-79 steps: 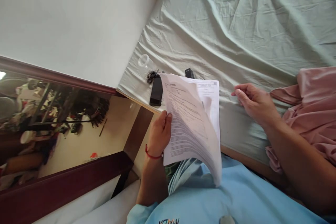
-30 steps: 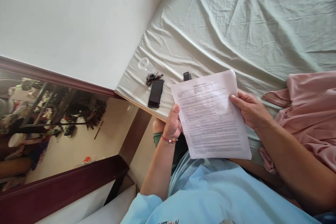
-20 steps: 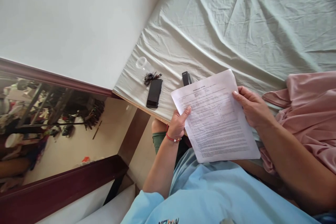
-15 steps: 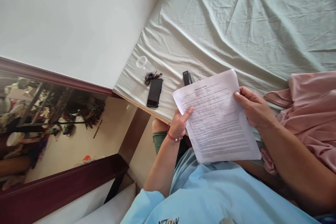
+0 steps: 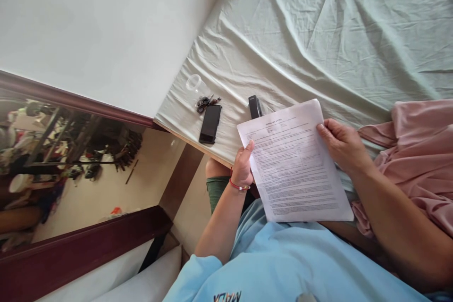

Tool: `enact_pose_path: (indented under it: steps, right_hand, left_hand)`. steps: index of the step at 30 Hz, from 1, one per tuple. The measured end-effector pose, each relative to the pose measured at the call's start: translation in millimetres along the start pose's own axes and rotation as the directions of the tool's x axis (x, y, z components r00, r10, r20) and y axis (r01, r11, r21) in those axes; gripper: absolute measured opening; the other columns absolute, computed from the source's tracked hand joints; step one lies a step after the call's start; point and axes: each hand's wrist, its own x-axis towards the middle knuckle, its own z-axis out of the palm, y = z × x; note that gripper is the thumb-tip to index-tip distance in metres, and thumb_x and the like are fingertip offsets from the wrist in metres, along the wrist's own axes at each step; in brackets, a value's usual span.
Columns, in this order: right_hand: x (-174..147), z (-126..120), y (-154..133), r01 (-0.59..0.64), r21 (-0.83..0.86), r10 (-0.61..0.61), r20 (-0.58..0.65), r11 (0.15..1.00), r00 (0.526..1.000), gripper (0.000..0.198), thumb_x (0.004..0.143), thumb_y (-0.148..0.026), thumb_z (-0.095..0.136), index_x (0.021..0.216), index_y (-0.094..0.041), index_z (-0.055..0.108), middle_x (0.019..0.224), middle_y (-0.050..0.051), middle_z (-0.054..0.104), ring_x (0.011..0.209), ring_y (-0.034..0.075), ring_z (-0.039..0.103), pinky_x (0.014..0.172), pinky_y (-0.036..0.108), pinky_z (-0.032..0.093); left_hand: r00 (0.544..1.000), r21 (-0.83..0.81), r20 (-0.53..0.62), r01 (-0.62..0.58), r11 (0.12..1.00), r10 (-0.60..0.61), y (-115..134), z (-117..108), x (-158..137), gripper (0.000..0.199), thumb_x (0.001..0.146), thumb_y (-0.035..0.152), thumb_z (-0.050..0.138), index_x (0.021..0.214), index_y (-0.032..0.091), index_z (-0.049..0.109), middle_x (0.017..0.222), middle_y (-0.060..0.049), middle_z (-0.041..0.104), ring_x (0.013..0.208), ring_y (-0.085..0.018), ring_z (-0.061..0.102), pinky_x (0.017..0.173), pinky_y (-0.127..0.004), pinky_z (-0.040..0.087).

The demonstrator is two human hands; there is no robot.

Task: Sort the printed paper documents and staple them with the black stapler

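Printed sheets of paper (image 5: 293, 165) are held tilted above my lap, with dense lines of text facing me. My left hand (image 5: 243, 165) grips their left edge, its thumb near the margin and its fingers hidden behind. On the upper right edge, my right hand (image 5: 343, 144) pinches the paper with the thumb on top. Just beyond the top edge, a black stapler (image 5: 254, 106) lies on the sheet-covered surface, partly hidden by the paper. Left of it rests a black phone (image 5: 210, 124), with a small dark bunch of keys or clips (image 5: 207, 103) and a clear plastic cup (image 5: 194, 84) behind it.
The pale green bedsheet (image 5: 300, 42) spreads away from me in wrinkles. Pink cloth (image 5: 417, 151) lies to my right. At left, a dark red-framed mirror (image 5: 141, 179) reflects a cluttered room. A white wall (image 5: 99, 33) rises at upper left.
My left thumb has slid from the printed area toward the paper's left edge. The papers have dipped slightly lower, while my right hand keeps its hold.
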Motion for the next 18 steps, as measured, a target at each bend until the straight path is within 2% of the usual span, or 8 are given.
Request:
enact_pose_path:
  steps: [4, 10, 14, 18]
  right_hand:
    - [-1, 0, -2, 0.007, 0.031, -0.007, 0.02, 1.0, 1.0, 0.04, 0.101, -0.054, 0.058, 0.075, -0.024, 0.056, 0.069, 0.0, 0.049, 0.063, 0.016, 0.041, 0.055, 0.031, 0.032]
    - [-1, 2, 7, -0.093, 0.276, 0.068, 0.099, 0.957, 0.993, 0.033, 0.099, -0.06, 0.062, 0.096, -0.029, 0.069, 0.082, 0.002, 0.066, 0.07, 0.021, 0.056, 0.058, 0.033, 0.045]
    - [-1, 2, 9, -0.087, 0.266, 0.063, 0.097, 0.96, 0.993, 0.032, 0.099, -0.059, 0.062, 0.097, -0.028, 0.071, 0.081, 0.003, 0.065, 0.07, 0.021, 0.055, 0.057, 0.032, 0.044]
    - [-1, 0, 6, -0.06, 0.231, 0.041, 0.083, 0.971, 0.996, 0.032, 0.1, -0.056, 0.061, 0.091, -0.027, 0.068, 0.08, 0.003, 0.063, 0.069, 0.019, 0.052, 0.056, 0.031, 0.042]
  left_hand:
    - [0.999, -0.001, -0.039, -0.024, 1.0, 0.024, -1, -1, 2, 0.045, 0.076, 0.048, 0.091, 0.104, 0.015, 0.079, 0.108, -0.013, 0.085, 0.131, -0.038, 0.071, 0.117, -0.049, 0.055]
    - [0.998, 0.022, -0.033, -0.051, 0.998, 0.052, -5, -3, 1, 0.05, 0.076, 0.053, 0.09, 0.109, 0.017, 0.078, 0.114, -0.014, 0.084, 0.134, -0.038, 0.069, 0.116, -0.051, 0.056]
    - [1.0, -0.007, -0.007, -0.028, 1.0, 0.028, -8, -5, -1, 0.055, 0.078, 0.058, 0.086, 0.112, 0.017, 0.077, 0.127, -0.015, 0.08, 0.143, -0.039, 0.062, 0.118, -0.05, 0.054]
    - [0.999, -0.027, -0.016, -0.038, 0.999, 0.037, -10, -5, -2, 0.057, 0.077, 0.062, 0.086, 0.112, 0.017, 0.078, 0.131, -0.014, 0.079, 0.143, -0.038, 0.062, 0.118, -0.048, 0.053]
